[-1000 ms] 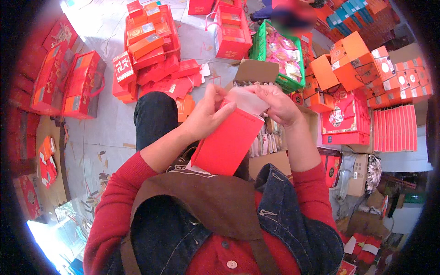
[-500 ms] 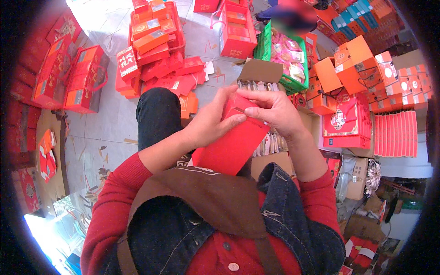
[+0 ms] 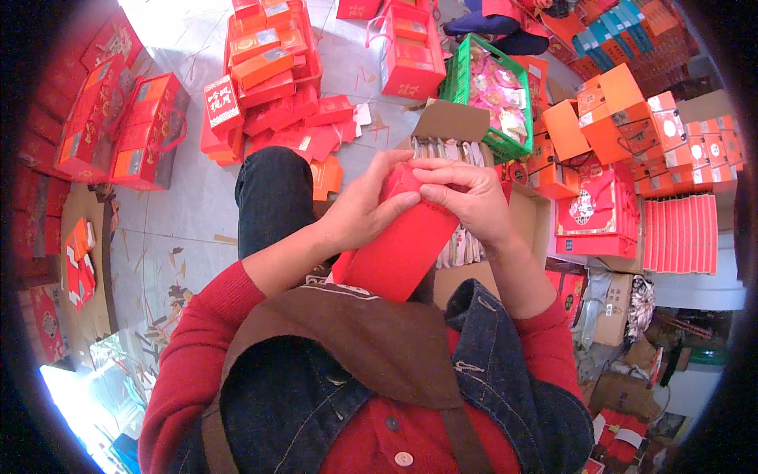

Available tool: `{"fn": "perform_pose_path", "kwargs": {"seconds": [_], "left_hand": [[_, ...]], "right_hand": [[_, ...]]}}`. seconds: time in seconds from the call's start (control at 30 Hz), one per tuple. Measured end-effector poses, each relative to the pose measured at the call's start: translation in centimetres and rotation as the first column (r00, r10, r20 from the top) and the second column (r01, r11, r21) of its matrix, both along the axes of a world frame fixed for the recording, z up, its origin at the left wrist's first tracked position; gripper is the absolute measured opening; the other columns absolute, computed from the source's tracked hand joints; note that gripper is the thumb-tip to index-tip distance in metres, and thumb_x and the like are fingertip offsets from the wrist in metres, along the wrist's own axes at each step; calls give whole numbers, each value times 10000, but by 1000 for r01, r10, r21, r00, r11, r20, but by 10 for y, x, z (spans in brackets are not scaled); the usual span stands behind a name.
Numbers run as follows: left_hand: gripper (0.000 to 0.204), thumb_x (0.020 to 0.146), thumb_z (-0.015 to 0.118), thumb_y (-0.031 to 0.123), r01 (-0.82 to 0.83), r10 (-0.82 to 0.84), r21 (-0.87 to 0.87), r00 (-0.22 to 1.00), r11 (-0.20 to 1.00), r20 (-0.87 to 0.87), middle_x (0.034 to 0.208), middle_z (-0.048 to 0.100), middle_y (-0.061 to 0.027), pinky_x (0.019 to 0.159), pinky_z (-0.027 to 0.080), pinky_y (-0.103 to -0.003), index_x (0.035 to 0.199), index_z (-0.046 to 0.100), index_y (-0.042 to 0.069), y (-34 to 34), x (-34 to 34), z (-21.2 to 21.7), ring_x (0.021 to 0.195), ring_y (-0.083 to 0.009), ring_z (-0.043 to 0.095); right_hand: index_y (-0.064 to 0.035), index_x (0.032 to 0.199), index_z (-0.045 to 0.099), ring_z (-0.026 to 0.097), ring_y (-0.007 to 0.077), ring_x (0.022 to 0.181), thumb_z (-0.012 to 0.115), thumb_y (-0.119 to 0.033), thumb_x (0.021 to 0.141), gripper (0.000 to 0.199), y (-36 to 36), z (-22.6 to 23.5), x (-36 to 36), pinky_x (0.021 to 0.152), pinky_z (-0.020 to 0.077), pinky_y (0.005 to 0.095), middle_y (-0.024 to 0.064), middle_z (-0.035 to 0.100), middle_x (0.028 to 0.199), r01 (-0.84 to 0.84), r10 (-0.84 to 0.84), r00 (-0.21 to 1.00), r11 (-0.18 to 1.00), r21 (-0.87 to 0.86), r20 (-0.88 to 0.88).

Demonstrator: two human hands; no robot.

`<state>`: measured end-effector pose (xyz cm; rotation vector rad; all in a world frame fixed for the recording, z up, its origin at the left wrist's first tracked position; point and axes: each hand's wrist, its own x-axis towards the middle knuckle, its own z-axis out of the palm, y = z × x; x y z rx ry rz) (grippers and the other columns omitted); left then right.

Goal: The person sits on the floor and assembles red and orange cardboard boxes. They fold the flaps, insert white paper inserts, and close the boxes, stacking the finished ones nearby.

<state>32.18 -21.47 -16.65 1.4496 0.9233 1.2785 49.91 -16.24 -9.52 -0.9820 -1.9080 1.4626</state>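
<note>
A long red cardboard box (image 3: 391,257) lies tilted in front of my body, its near end by the brown apron (image 3: 355,332). My left hand (image 3: 367,204) wraps the far end from the left, thumb lying across the top edge. From the right, my right hand (image 3: 471,201) grips the same end, its thumb and fingers pressing on the end flap close to my left thumb. The fingers partly cover that end. Just beyond and below the hands stands an open brown carton (image 3: 462,278) packed with rows of thin wrapped packets (image 3: 452,150).
Stacked red and orange boxes (image 3: 268,75) stand ahead on the left, with red gift boxes (image 3: 146,134) further left. A green crate (image 3: 525,130) of pink packets sits ahead right. Orange boxes (image 3: 620,110) pile up on the right. Another person's dark-clothed leg (image 3: 482,24) shows at the top.
My right hand has shifted slightly left and down toward my left thumb. The flap edge and dark gap seen before at the box's far end now appear pressed down.
</note>
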Motion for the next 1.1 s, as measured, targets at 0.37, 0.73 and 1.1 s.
{"fn": "perform_pose_path", "kwargs": {"seconds": [0.37, 0.73, 1.1], "left_hand": [[571, 886, 580, 230, 47, -46, 16, 998, 999, -32, 1186, 497, -240, 919, 416, -367, 1321, 282, 12, 2, -6, -6, 1108, -308, 528], [504, 897, 561, 194, 34, -34, -3, 999, 999, 38, 1182, 498, -196, 941, 392, -352, 1296, 314, 10, 0, -3, -7, 1125, -257, 500], [245, 922, 500, 105, -29, 32, -33, 996, 999, 85, 1212, 505, -104, 961, 380, -313, 1150, 466, 22, -5, -2, 6, 1107, -167, 485]], "right_hand": [[-3, 931, 687, 615, 153, 911, 721, -64, 727, 216, 10, 0, -1, 821, 479, 274, 102, 669, 960, -12, 7, 999, 994, 110, 47], [-15, 882, 691, 614, 159, 896, 685, -34, 738, 146, 10, -5, -3, 810, 479, 277, 111, 654, 992, -28, 25, 999, 996, 90, 30], [7, 980, 660, 609, 136, 903, 663, -34, 778, 206, 4, -2, 8, 812, 488, 276, 83, 649, 1020, 47, -77, 958, 992, -113, -276]]}}
